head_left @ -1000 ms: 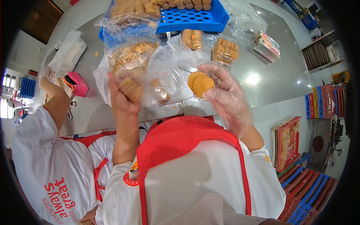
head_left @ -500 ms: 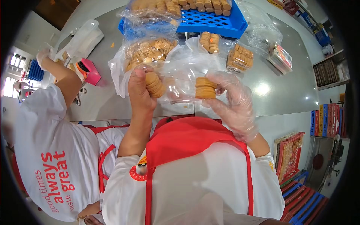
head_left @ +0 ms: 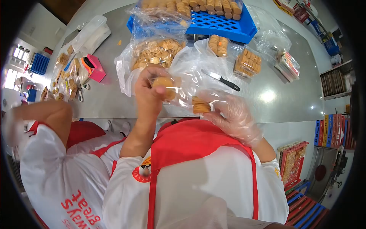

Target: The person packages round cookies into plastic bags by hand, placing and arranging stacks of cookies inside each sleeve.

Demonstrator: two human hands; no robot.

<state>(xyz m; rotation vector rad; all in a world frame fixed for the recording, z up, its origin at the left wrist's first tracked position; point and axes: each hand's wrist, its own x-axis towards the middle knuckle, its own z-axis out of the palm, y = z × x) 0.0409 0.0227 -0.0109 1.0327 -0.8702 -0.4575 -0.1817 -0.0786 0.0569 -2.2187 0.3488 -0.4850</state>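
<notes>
While the left hand point(head_left: 150, 83) grips a clear plastic bag point(head_left: 184, 94), the gloved right hand point(head_left: 233, 112) pinches round golden biscuits point(head_left: 200, 105), seemingly at its right-side opening.

left hand point(head_left: 151, 84): bare, raised, fingers curled | right hand point(head_left: 233, 113): gloved, slightly lower, fingers bent inward

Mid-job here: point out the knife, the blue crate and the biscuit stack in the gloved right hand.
Knife point(head_left: 224, 81): head view, on the black handle near the blade.
Blue crate point(head_left: 222, 33): head view, on its near wall.
Biscuit stack point(head_left: 200, 105): head view, on the stacked edges.
</notes>
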